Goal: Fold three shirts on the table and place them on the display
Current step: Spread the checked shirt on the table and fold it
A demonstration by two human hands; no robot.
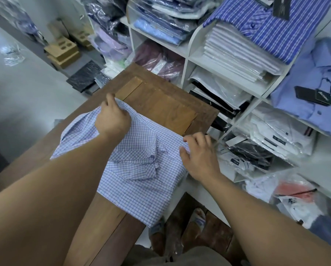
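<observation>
A light blue and white checked shirt (137, 181) lies partly folded on the brown wooden table (160, 104), one edge hanging over the near side. My left hand (111, 118) grips a bunch of the fabric at the shirt's far left end. My right hand (198, 156) pinches the shirt's right edge near the table's side. A white display shelf (187, 60) stands to the right. On top of it lie a folded blue striped shirt (272, 24) and a plain blue shirt (314, 83) with a black tag.
The shelf compartments hold stacks of bagged shirts, white (239, 52), maroon (158, 60) and dark. Loose plastic bags (287, 196) lie low at the right. Wooden blocks (62, 52) and a dark packet (84, 75) sit on the grey floor at the left. My sandalled feet (197, 219) are below the table.
</observation>
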